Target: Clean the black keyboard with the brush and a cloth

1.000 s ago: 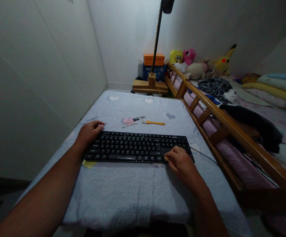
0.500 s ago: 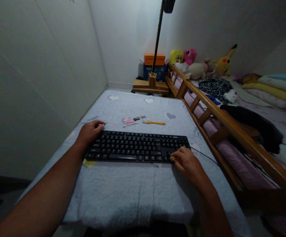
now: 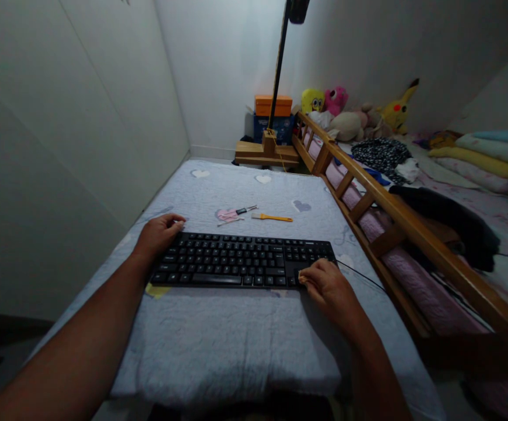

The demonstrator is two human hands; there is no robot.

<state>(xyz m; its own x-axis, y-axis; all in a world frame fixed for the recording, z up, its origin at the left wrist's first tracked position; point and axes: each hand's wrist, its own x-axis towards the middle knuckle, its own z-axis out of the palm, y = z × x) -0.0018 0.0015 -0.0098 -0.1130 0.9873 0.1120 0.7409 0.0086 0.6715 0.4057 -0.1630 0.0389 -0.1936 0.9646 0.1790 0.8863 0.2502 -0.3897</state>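
A black keyboard (image 3: 223, 257) lies flat across the bed-sheet-like cloth in front of me. My left hand (image 3: 159, 234) grips its upper left corner, fingers bent around the end. Over the lower right keys, near the number pad, my right hand (image 3: 324, 282) pinches a small tan wad (image 3: 301, 277), which looks like cloth or sponge; most of it is hidden in the fingers. Beyond the keyboard lie a yellow-handled flat brush (image 3: 273, 217), a small tool with a black grip (image 3: 241, 211) and a thin white stick (image 3: 231, 221).
The pale quilted cloth (image 3: 218, 333) covers the table. A cable (image 3: 361, 273) runs from the keyboard's right end toward a wooden bed rail (image 3: 394, 222). At the far end stand a lamp pole (image 3: 279, 70) and an orange box (image 3: 273, 106). A pale wall or panel (image 3: 82, 146) borders the left.
My right hand has slid slightly left over the lower right keys, with the tan wad still pinched. My left hand and the keyboard stay in place.
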